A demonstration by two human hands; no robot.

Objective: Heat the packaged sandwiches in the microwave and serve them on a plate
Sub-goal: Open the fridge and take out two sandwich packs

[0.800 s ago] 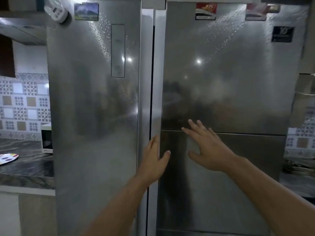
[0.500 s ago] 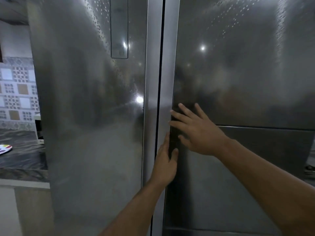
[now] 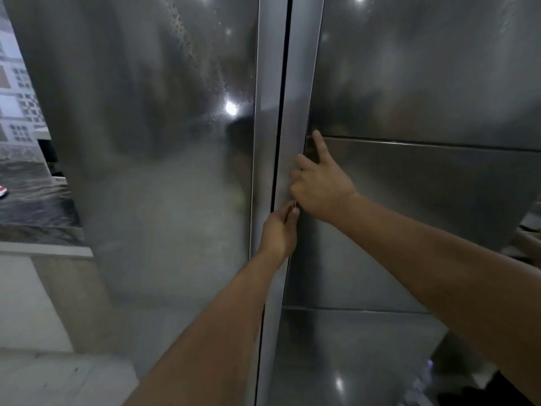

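A steel two-door fridge fills the view, both doors closed. My right hand curls its fingers round the inner edge of the right fridge door at the centre gap, thumb up on the door face. Just below it, my left hand hooks its fingers round the same door edge. The left fridge door stands beside them. No sandwiches, microwave or serving plate show clearly.
A dark marbled counter runs at the left, with a patterned tile wall behind it and a coloured plate's edge at the frame border. A white appliance corner peeks from behind the fridge.
The view moved closer to the fridge. Both hands went from lying flat on the right door to curling round its inner edge at the centre gap.
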